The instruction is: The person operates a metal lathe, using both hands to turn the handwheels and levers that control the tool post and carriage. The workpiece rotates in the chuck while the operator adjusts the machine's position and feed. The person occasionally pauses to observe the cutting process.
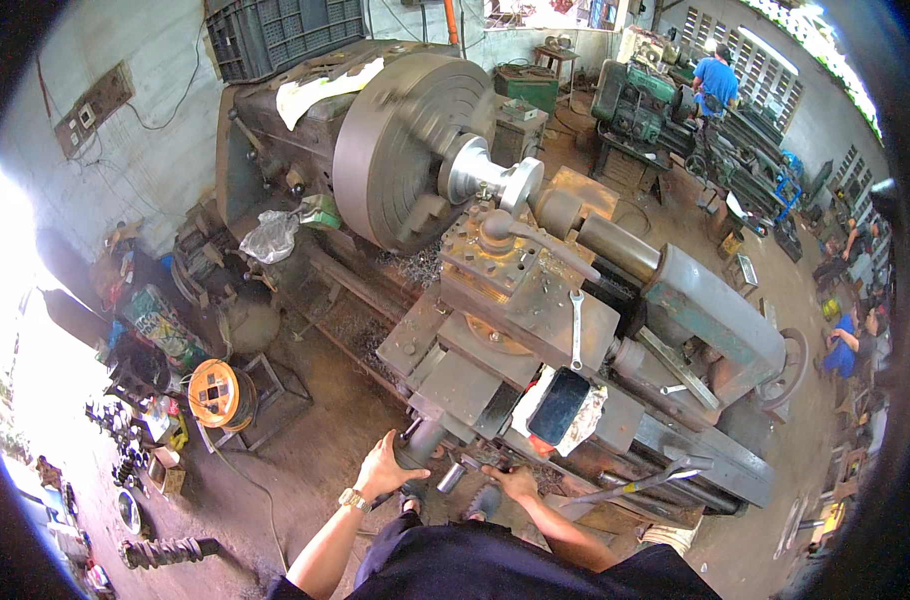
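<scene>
Either side of the metal handle [452,477], both hands [382,469] [518,484] spread loosely.

Lathe carriage [525,308], headstock [315,152] and brown floor [230,505], each bearing loose things
Right of centre in the frame, a steel wrench [577,330] lies flat on the carriage's upper surface, and just below it a crumpled pale wrapping [585,424] rests with a dark phone [558,403] on top; at the upper left, a pale cloth [325,92] drapes over the headstock; at the lower left, the floor carries a dark ribbed shaft [165,552] on its side and a small brown box [172,480]
</scene>
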A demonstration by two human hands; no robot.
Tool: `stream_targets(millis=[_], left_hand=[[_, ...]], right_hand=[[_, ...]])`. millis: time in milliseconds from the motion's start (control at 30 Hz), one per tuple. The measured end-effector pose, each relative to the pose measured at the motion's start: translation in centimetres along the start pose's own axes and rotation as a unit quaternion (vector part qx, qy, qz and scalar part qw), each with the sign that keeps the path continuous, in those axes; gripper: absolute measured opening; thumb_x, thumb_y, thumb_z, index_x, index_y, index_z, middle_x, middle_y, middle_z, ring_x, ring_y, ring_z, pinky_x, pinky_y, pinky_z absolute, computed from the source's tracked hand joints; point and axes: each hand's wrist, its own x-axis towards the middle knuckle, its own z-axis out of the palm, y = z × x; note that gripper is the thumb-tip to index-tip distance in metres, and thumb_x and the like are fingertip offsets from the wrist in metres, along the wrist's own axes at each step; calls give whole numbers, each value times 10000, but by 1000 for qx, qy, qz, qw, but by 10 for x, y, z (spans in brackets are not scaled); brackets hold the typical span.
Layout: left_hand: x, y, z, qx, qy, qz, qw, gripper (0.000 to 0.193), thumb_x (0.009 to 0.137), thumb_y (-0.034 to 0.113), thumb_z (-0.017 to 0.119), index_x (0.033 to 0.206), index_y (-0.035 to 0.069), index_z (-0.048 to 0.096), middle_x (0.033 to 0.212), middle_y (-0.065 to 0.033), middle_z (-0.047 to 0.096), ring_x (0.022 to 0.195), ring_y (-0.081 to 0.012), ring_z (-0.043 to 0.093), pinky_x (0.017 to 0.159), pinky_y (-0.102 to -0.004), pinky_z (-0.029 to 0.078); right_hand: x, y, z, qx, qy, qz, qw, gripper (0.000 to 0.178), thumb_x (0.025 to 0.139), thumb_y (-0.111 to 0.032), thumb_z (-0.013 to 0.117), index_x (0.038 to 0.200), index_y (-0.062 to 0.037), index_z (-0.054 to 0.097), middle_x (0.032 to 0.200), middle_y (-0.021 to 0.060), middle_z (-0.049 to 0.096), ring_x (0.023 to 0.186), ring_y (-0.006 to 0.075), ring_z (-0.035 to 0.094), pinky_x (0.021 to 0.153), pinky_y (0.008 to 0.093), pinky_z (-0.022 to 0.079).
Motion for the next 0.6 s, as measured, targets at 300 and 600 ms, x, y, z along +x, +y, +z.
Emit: stream_targets(millis=[300,600], left_hand=[[0,0,0,-7,-5,-2,1000,1254,581,626,864,1488,-36,307,1408,-270,491,1311,-383,494,1102,-435,414],[1,-2,1,-4,-3,-1,1000,1258,578,630,866,1487,-35,308,1405,-271,490,1307,-384,496,1104,-435,413]], right_hand=[[-7,0,-3,14,29,-37,999,914,597,-845,703,816,42,704,854,228,717,858,362,708,760,444,526],[-23,-10,-17,27,15,-38,999,862,604,-825,723,809,12,702,853,202,724,842,340,715,751,442,533]])
